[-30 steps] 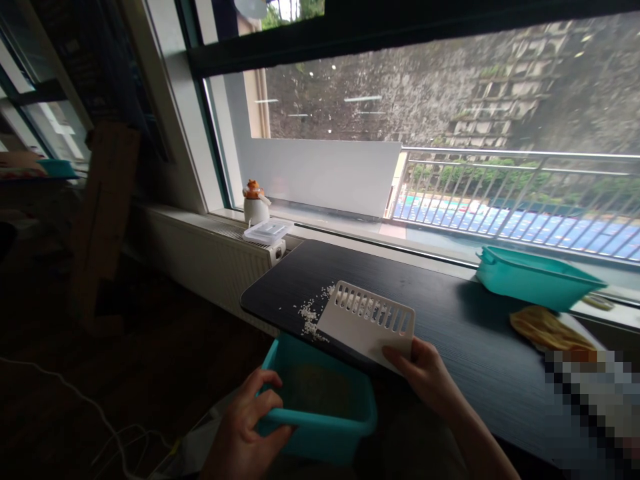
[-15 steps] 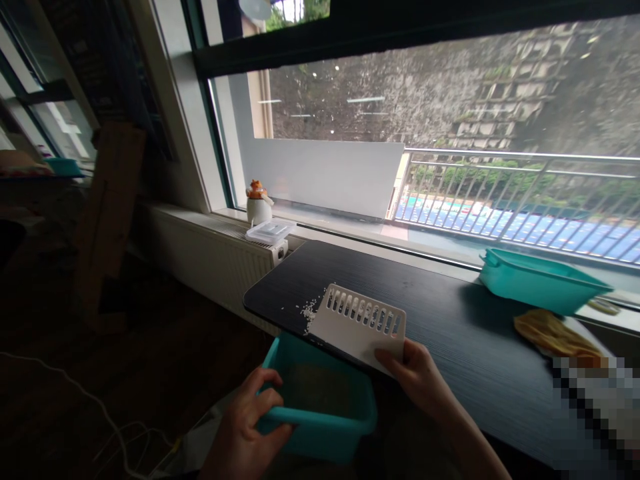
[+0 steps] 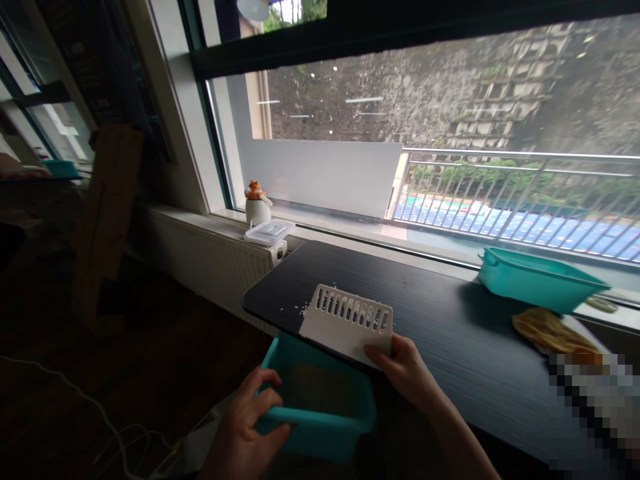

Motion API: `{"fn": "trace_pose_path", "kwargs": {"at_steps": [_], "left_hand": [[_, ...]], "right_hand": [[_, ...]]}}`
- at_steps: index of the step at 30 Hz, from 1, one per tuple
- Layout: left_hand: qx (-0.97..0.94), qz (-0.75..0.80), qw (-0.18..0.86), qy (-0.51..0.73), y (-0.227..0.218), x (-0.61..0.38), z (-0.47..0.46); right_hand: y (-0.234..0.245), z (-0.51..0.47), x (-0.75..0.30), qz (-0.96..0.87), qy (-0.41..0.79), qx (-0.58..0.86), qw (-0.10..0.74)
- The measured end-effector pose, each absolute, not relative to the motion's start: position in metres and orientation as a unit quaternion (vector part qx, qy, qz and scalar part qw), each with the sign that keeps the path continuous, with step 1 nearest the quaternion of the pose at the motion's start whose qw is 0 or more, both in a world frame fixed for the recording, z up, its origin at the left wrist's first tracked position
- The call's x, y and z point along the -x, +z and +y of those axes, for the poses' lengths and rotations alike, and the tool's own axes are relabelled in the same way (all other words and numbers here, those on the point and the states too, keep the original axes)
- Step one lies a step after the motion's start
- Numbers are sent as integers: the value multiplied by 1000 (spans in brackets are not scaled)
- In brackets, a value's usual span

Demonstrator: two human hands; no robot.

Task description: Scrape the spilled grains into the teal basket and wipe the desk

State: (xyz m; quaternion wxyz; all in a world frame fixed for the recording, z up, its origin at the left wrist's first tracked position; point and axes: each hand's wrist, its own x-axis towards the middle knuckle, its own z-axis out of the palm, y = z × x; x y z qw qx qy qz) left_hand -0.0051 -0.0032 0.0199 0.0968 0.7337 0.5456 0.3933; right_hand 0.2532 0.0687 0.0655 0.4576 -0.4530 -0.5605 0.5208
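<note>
My left hand (image 3: 260, 410) grips the rim of a teal plastic bin (image 3: 330, 427), held just below the front edge of the dark table (image 3: 430, 293). Sandy-looking material, dim in the shade, covers the bin's bottom. In my right hand (image 3: 400, 363) is a flat pale slotted board (image 3: 345, 337), pinched at its near right corner with the thumb on top. The board lies low over the tabletop near the edge above the bin. Small white grains (image 3: 303, 310) show at its left end, along its far edge and through its slots.
Another teal bin (image 3: 540, 280) stands by the window at the right, with a yellow-brown cloth (image 3: 550, 333) before it. A white radiator (image 3: 215, 260) carries a clear plastic lid (image 3: 270, 231) and a white pot with an orange figure (image 3: 257, 207). A white cable (image 3: 90, 393) runs across the floor.
My right hand has moved the slotted board a little to the left, covering some of the white grains. My left hand and the bin stay in place.
</note>
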Motion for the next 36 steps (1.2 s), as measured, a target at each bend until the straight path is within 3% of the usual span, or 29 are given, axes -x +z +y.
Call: {"fn": "trace_pose_path", "kwargs": {"at_steps": [23, 31, 36], "left_hand": [[-733, 546, 103, 391, 20, 5, -4], [-724, 558, 139, 382, 18, 6, -4], [-725, 555, 137, 385, 20, 6, -5]], "right_hand": [[53, 70, -282, -569, 441, 512, 469], [58, 60, -284, -610, 491, 473, 405], [55, 58, -283, -592, 467, 484, 443]]}}
